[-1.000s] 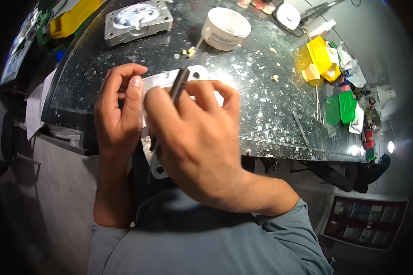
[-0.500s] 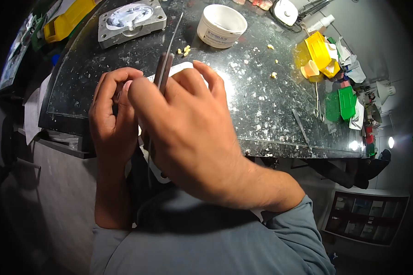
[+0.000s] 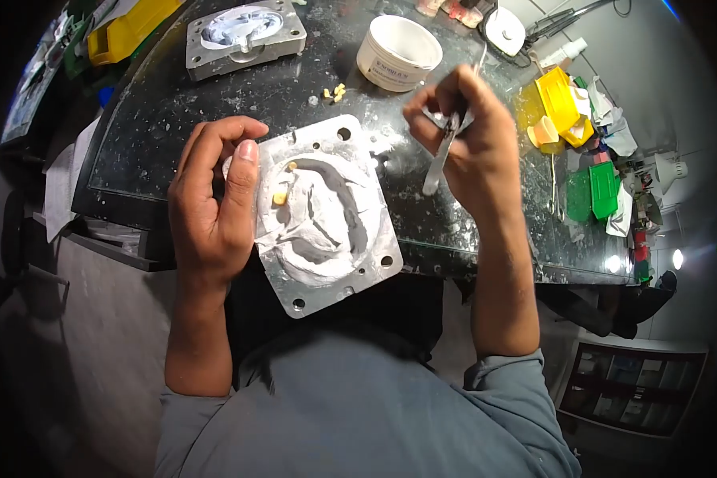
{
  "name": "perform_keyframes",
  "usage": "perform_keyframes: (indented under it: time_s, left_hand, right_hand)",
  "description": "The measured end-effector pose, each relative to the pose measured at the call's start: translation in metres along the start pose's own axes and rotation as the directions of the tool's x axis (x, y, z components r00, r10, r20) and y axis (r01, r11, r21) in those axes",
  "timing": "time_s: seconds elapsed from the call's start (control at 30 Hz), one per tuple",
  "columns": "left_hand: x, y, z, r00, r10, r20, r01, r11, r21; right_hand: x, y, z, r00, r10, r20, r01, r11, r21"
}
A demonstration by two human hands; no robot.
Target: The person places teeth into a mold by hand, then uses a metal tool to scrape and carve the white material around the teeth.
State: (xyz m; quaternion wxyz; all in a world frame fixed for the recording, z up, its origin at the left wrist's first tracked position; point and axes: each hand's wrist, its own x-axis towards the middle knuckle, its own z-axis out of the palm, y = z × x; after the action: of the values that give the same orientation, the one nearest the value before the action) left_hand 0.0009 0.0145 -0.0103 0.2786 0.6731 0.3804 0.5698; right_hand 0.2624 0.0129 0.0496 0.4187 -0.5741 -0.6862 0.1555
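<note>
A metal flask half (image 3: pixel 331 295) filled with white plaster (image 3: pixel 315 211) lies tilted at the near edge of the dark bench. Two small yellowish pieces sit in the plaster's left part, the larger (image 3: pixel 280 197) below the smaller (image 3: pixel 292 166). Along the flask's left side, my left hand (image 3: pixel 211 195) grips the edge, thumb on top. To the right and apart from the flask, my right hand (image 3: pixel 474 139) is closed around a thin metal spatula (image 3: pixel 436 171), its flat blade pointing down toward me.
Another metal flask half (image 3: pixel 247 54) stands at the back left, near a white labelled tub (image 3: pixel 398 54). Several yellowish bits (image 3: pixel 337 94) lie between them and the plaster. Yellow bins (image 3: pixel 562 103) and a green bin (image 3: pixel 603 191) are at the right.
My right hand has moved right, away from my left hand, with the spatula now pointing downward. The plaster-filled flask, mostly hidden before, now shows fully. The view has shifted slightly.
</note>
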Motion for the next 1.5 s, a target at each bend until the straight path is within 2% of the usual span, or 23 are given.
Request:
perform_keyframes:
  time_s: [0.07,0.13,0.2,0.27,0.33,0.37,0.4,0.47,0.53,0.6,0.67,0.7,0.8,0.87,0.93,0.97,1.0,1.07,1.1,1.23,1.3,1.43,1.5]
  left_hand:
    - [0.001,0.001,-0.002,0.999,0.037,0.001,-0.037,0.999,0.025]
    - [0.0,0.007,-0.005,0.995,-0.048,0.089,0.042,0.997,0.063]
    - [-0.001,0.008,-0.003,0.992,-0.085,0.091,0.081,0.995,0.054]
    - [0.0,0.007,-0.002,0.998,-0.057,0.019,0.057,0.998,0.03]
    - [0.001,0.006,-0.001,0.998,-0.064,0.009,0.064,0.997,0.033]
    - [0.002,0.003,0.0,1.0,-0.02,0.009,0.019,0.999,0.031]
    - [0.002,0.001,-0.001,1.0,0.023,0.012,-0.023,0.999,0.031]
    - [0.003,0.008,-0.005,0.999,0.001,0.039,-0.004,0.997,0.077]
    - [0.002,0.012,-0.004,0.99,-0.109,0.085,0.105,0.993,0.058]
    - [0.001,0.013,-0.001,0.988,-0.136,0.079,0.132,0.99,0.052]
    - [-0.001,0.009,-0.002,0.986,-0.157,0.059,0.153,0.987,0.055]
    - [-0.001,0.01,-0.002,0.979,-0.194,0.065,0.192,0.981,0.035]
    - [-0.001,0.01,0.0,0.964,-0.258,0.056,0.258,0.966,0.002]
    - [-0.003,0.008,0.0,0.967,-0.245,0.075,0.246,0.969,-0.015]
    - [-0.004,0.009,0.002,0.977,-0.205,0.06,0.208,0.977,-0.043]
    - [-0.004,0.009,0.002,0.976,-0.21,0.063,0.211,0.977,-0.022]
    - [-0.004,0.017,0.003,0.985,-0.163,0.053,0.158,0.984,0.084]
    - [-0.006,0.025,0.009,0.989,-0.147,0.012,0.143,0.975,0.167]
    - [-0.008,0.021,0.012,0.994,-0.108,-0.026,0.111,0.978,0.179]
    - [-0.005,0.023,0.006,0.995,-0.098,-0.001,0.096,0.972,0.212]
    - [-0.003,0.021,0.003,0.986,-0.158,0.054,0.149,0.979,0.142]
    - [-0.004,0.015,0.003,0.978,-0.205,0.049,0.201,0.977,0.072]
    - [-0.003,0.012,0.001,0.963,-0.255,0.09,0.26,0.965,-0.048]
  right_hand:
    - [-0.006,0.022,0.002,1.0,0.018,-0.025,-0.023,0.981,-0.192]
    - [-0.01,0.029,0.004,1.0,0.01,0.001,-0.009,0.964,-0.265]
    - [-0.011,0.029,0.005,0.988,-0.143,0.051,0.152,0.931,-0.333]
    - [-0.012,0.025,0.0,0.987,-0.126,0.098,0.152,0.928,-0.341]
    - [-0.011,0.021,0.001,0.981,-0.191,0.039,0.192,0.915,-0.355]
    - [-0.009,0.017,0.005,0.976,-0.215,-0.036,0.196,0.939,-0.281]
    - [-0.011,0.009,0.002,0.979,-0.198,-0.048,0.175,0.939,-0.296]
    - [-0.018,-0.015,0.008,0.968,-0.226,-0.107,0.213,0.97,-0.114]
    - [-0.029,-0.043,0.019,0.916,-0.4,0.026,0.4,0.912,-0.087]
    - [-0.039,-0.063,0.04,0.876,-0.468,0.114,0.481,0.864,-0.146]
    - [-0.045,-0.071,0.06,0.86,-0.507,0.061,0.503,0.82,-0.273]
    - [-0.047,-0.08,0.06,0.895,-0.422,0.144,0.446,0.851,-0.278]
    - [-0.048,-0.09,0.063,0.909,-0.399,0.124,0.416,0.845,-0.335]
    - [-0.048,-0.093,0.062,0.91,-0.4,0.104,0.412,0.854,-0.319]
    - [-0.048,-0.095,0.062,0.927,-0.343,0.15,0.374,0.861,-0.344]
    - [-0.048,-0.095,0.064,0.915,-0.376,0.144,0.403,0.843,-0.356]
    - [-0.049,-0.096,0.067,0.906,-0.405,0.122,0.42,0.826,-0.377]
    - [-0.051,-0.097,0.074,0.91,-0.402,0.102,0.407,0.816,-0.411]
    - [-0.05,-0.097,0.071,0.912,-0.385,0.142,0.408,0.822,-0.397]
    - [-0.049,-0.09,0.072,0.898,-0.429,0.099,0.436,0.837,-0.329]
    - [-0.049,-0.086,0.071,0.873,-0.479,0.091,0.484,0.825,-0.293]
    - [-0.051,-0.08,0.07,0.854,-0.509,0.111,0.518,0.81,-0.274]
    - [-0.049,-0.078,0.07,0.852,-0.522,0.049,0.521,0.834,-0.179]
